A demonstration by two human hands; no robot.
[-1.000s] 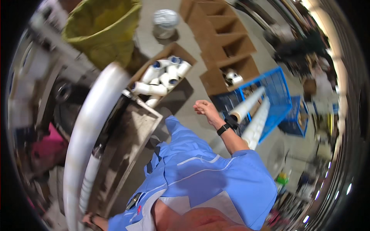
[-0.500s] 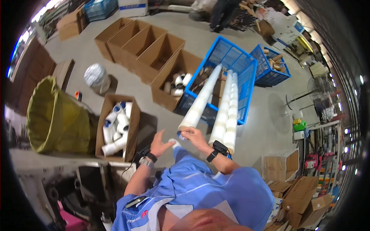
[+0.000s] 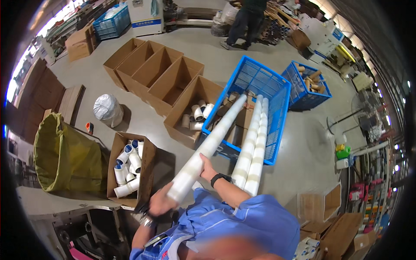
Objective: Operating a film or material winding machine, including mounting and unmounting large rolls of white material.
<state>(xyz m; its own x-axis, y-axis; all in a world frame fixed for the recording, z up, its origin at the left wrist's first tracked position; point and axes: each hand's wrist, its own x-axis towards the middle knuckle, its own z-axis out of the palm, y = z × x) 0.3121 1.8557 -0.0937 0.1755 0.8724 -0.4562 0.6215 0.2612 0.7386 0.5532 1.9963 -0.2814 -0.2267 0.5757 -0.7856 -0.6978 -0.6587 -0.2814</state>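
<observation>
A long white tube-like roll (image 3: 210,143) with faint pale bands slants from inside the blue crate (image 3: 284,119) out over its near edge toward me. My left hand (image 3: 162,201) is wrapped round its near end. Farther up, my right hand (image 3: 207,169) grips the same roll from its right side, with some fingers hidden behind it. Two more long white rolls, a left one (image 3: 245,158) and a right one (image 3: 258,151), lean side by side over the crate's near edge, to the right of my right hand.
Left of my hands stands a carton (image 3: 147,173) of short white rolls. Several brown cartons (image 3: 160,99) form a row beyond it. A yellow-green sack (image 3: 65,156) and a white-wrapped bundle (image 3: 108,110) are farther left. Another blue crate (image 3: 307,102) holds brown tubes. A person (image 3: 247,21) stands at the back.
The left-hand roll has been drawn toward me and to the left. My left hand, empty before, has closed on its near end; my right hand now holds it higher up.
</observation>
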